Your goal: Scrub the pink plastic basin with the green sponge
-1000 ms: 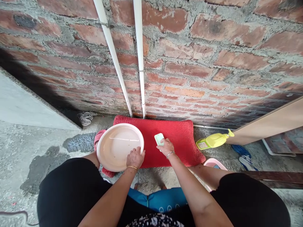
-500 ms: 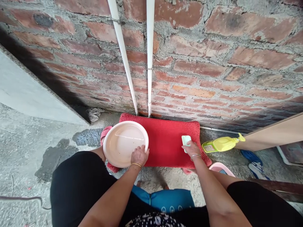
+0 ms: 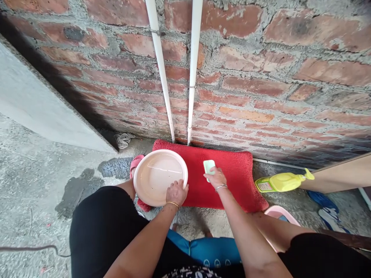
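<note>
Apparently scrubbing red mat [image 3: 237, 170] — right hand [image 3: 217, 178] clasps green block [image 3: 208, 165], left hand [image 3: 176, 192] grips basin [image 3: 151, 198] at mat's left edge. Next stroke needs pressure.

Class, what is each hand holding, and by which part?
Left hand: the pale basin, by its near-right rim. Right hand: the pale green block, by its near end.

Pale green block [image 3: 208, 165]: lower end hidden by the right hand [image 3: 217, 178]. Yellow bottle [image 3: 284, 182]: label print too small to read. Pink tub [image 3: 277, 211]: partly covered by the leg [image 3: 276, 228]. White pipes [image 3: 194, 50]: cut off by the top edge.
</note>
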Demonstrator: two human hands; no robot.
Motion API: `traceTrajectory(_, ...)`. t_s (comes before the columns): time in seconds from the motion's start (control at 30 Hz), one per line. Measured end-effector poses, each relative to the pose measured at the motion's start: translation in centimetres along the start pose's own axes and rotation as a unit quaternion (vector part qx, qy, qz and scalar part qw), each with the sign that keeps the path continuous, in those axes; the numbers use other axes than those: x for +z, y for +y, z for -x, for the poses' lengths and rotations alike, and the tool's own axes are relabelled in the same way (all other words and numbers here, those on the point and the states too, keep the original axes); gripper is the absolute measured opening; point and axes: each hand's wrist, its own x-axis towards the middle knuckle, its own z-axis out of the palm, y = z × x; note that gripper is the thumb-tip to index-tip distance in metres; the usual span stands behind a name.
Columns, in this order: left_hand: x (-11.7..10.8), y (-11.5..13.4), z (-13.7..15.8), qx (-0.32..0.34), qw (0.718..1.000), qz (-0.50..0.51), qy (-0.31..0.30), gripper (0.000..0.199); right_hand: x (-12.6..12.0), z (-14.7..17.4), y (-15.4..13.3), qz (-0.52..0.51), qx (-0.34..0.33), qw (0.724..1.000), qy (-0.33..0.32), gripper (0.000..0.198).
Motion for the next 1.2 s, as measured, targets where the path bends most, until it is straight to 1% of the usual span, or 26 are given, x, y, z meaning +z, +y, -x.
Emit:
traceTrajectory(0.07, -0.1, 0.0, 0.0, 0.001, 1.000, -0.004, -0.002, 0.043, 1.7, 0.0, -3.5, 0.016, -0.065, 0.998, -0.022, 0.034)
traceTrajectory(0.13, -0.1, 0.1, 0.0, -0.002, 1.000, -0.008, -0.006, 0.042, 2.8, -0.1, -5.7, 0.037, -0.115, 0.992, -0.042, 0.032)
traceTrajectory(0.2, -0.1, 0.1, 0.0, -0.003, 1.000, -0.011, -0.008, 0.042, 3.3, -0.4, -6.5, 0.053, -0.131, 0.988, -0.058, 0.033)
traceTrajectory(0.27, 0.0, 0.1, 0.0, 0.000, 1.000, -0.014, -0.003, 0.041, 3.2, -0.9, -6.0, 0.060, -0.118, 0.989, -0.065, 0.035)
traceTrajectory(0.33, 0.1, 0.1, 0.0, 0.003, 1.000, -0.016, 0.003, 0.042, 2.5, -1.6, -4.4, 0.062, -0.092, 0.992, -0.065, 0.036)
traceTrajectory(0.43, 0.2, 0.1, 0.0, 0.002, 1.000, -0.018, 0.006, 0.041, 0.6, -2.5, -0.5, 0.065, -0.036, 0.996, -0.050, 0.036)
traceTrajectory(0.57, 0.3, 0.1, 0.0, 0.002, 1.000, -0.018, 0.007, 0.041, -2.7, -3.2, 6.0, 0.072, 0.054, 0.996, -0.026, 0.039)
traceTrajectory(0.67, 0.2, 0.1, -0.1, 0.000, 1.000, -0.018, -0.002, 0.041, -5.0, -3.0, 11.1, 0.074, 0.118, 0.990, -0.010, 0.041)
traceTrajectory(0.73, 0.1, 0.2, 0.0, -0.003, 1.000, -0.015, -0.003, 0.040, -6.2, -2.8, 13.9, 0.068, 0.159, 0.985, -0.004, 0.041)
traceTrajectory(0.8, 0.0, 0.2, 0.0, -0.004, 1.000, -0.012, -0.002, 0.040, -6.9, -2.6, 15.7, 0.059, 0.198, 0.978, 0.011, 0.040)
traceTrajectory(0.83, -0.1, 0.2, 0.0, -0.005, 1.000, -0.011, -0.003, 0.040, -7.1, -2.6, 16.0, 0.052, 0.213, 0.975, 0.020, 0.040)
traceTrajectory(0.9, -0.1, 0.3, 0.0, -0.005, 1.000, -0.010, -0.007, 0.041, -7.0, -2.7, 15.1, 0.032, 0.219, 0.975, 0.035, 0.040)
traceTrajectory(0.97, -0.1, 0.3, 0.1, -0.006, 1.000, -0.010, -0.006, 0.041, -6.4, -2.8, 12.3, 0.006, 0.181, 0.983, 0.040, 0.040)
traceTrajectory(1.07, 0.0, 0.2, 0.0, -0.003, 1.000, -0.009, 0.001, 0.040, -4.3, -3.0, 5.6, -0.017, 0.079, 0.996, 0.027, 0.039)
traceTrajectory(1.13, 0.2, 0.2, 0.0, 0.000, 1.000, -0.010, 0.009, 0.039, -2.2, -3.0, 0.8, -0.017, 0.028, 0.999, -0.001, 0.039)
traceTrajectory(1.2, 0.5, 0.1, 0.0, 0.004, 1.000, -0.010, 0.020, 0.038, -0.1, -2.9, -3.5, -0.011, -0.019, 0.999, -0.031, 0.037)
